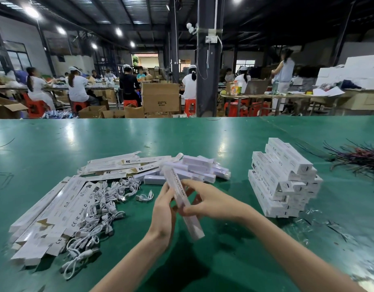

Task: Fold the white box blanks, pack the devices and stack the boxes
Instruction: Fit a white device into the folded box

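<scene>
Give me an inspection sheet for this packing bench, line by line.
Surface: green table, glossy, reflecting the ceiling lights.
Job's things: flat box blanks heaped at left; loose devices piled in the middle; closed boxes stacked at right; one long white box in hand.
Clutter: clear plastic scraps near the stack; dark strand bundle at far right.
Grippers: left hand and right hand both grip the long white box above the table.
Cables: short white cables heaped beside the blanks.
Surroundings: seated workers, cardboard cartons and a dark pillar behind.
</scene>
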Demonstrator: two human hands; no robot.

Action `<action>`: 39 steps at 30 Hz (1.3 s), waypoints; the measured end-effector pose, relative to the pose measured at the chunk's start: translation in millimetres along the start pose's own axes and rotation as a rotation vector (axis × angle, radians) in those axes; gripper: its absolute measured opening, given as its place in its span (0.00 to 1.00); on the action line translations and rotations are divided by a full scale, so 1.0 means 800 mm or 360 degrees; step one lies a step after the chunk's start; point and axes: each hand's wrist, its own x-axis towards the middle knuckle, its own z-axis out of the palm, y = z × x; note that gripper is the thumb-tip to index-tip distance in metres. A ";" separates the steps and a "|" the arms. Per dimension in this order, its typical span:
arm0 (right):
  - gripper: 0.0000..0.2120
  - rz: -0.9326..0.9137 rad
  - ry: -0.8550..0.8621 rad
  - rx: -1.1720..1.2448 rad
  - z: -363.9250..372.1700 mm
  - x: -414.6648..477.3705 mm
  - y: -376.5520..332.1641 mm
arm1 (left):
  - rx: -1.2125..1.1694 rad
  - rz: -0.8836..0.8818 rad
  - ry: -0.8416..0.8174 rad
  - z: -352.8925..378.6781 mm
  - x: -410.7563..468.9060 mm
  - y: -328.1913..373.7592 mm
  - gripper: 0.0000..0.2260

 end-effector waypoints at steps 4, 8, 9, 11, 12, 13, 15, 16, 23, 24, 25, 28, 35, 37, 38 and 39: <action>0.22 0.0197 0.0400 -0.0336 -0.003 -0.003 0.017 | 0.0466 0.0057 -0.0062 -0.001 -0.001 -0.019 0.18; 0.31 0.0684 0.0784 -0.1254 -0.011 -0.011 0.042 | 0.0805 0.0239 -0.0044 -0.009 -0.005 -0.031 0.15; 0.30 0.0807 0.0784 -0.1368 -0.014 -0.013 0.049 | 0.0880 0.0285 -0.0060 -0.010 -0.006 -0.032 0.14; 0.27 0.1014 0.0724 -0.1545 -0.017 -0.014 0.066 | 0.1051 0.0395 -0.0081 -0.012 -0.007 -0.032 0.13; 0.26 0.1073 0.0689 -0.1615 -0.017 -0.014 0.074 | 0.1135 0.0456 -0.0096 -0.013 -0.007 -0.033 0.13; 0.25 0.1101 0.0664 -0.1664 -0.016 -0.013 0.082 | 0.1203 0.0506 -0.0111 -0.014 -0.006 -0.033 0.13; 0.22 0.1099 0.0641 -0.1726 -0.013 -0.012 0.094 | 0.1285 0.0557 -0.0144 -0.015 -0.005 -0.034 0.13; 0.20 0.1090 0.0634 -0.1758 -0.011 -0.012 0.098 | 0.1318 0.0569 -0.0159 -0.016 -0.003 -0.035 0.13; 0.15 0.1021 0.0399 -0.1869 -0.014 -0.016 0.121 | 0.1767 0.0778 -0.0112 -0.027 0.007 -0.038 0.16; 0.15 0.1033 0.0392 -0.1823 -0.015 -0.017 0.121 | 0.1818 0.0790 -0.0105 -0.031 0.011 -0.038 0.16; 0.14 0.1039 0.0397 -0.1786 -0.016 -0.019 0.121 | 0.1832 0.0786 -0.0087 -0.035 0.016 -0.035 0.16; 0.13 0.1029 0.0425 -0.1719 -0.020 -0.022 0.120 | 0.1810 0.0700 0.0055 -0.051 0.046 -0.023 0.15; 0.12 0.1038 0.0496 -0.1615 -0.020 -0.021 0.119 | 0.2454 0.0379 0.0322 -0.117 0.145 0.023 0.17; 0.12 0.1056 0.0524 -0.1605 -0.020 -0.020 0.120 | 0.2621 0.0271 0.0324 -0.129 0.167 0.034 0.18; 0.12 0.1060 0.0540 -0.1606 -0.020 -0.019 0.121 | 0.2665 0.0229 0.0331 -0.133 0.176 0.038 0.18; 0.12 0.1066 0.0555 -0.1604 -0.020 -0.018 0.122 | 0.2696 0.0194 0.0319 -0.137 0.185 0.041 0.18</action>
